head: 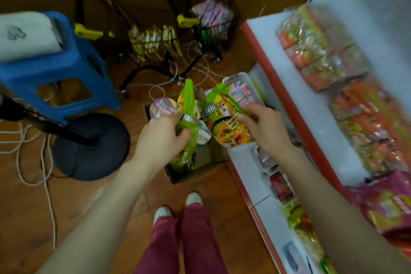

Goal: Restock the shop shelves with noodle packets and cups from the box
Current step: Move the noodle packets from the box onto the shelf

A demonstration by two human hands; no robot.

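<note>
Two green packets held above the box [174, 177].
My left hand [160, 138] curls its fingers round the left packet [189, 100]. My right hand [264, 127] pinches the right packet [224, 122] by its edge, over the shelf [244, 162] lip. The box touches the shelf, with bare floor to its left.

Each hand held a green noodle packet above the box [175, 176]: left hand [160, 138] one [188, 122], right hand [264, 127] another [224, 118].

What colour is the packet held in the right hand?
The packet in the right hand is bright green with an orange noodle picture; head view.
</note>
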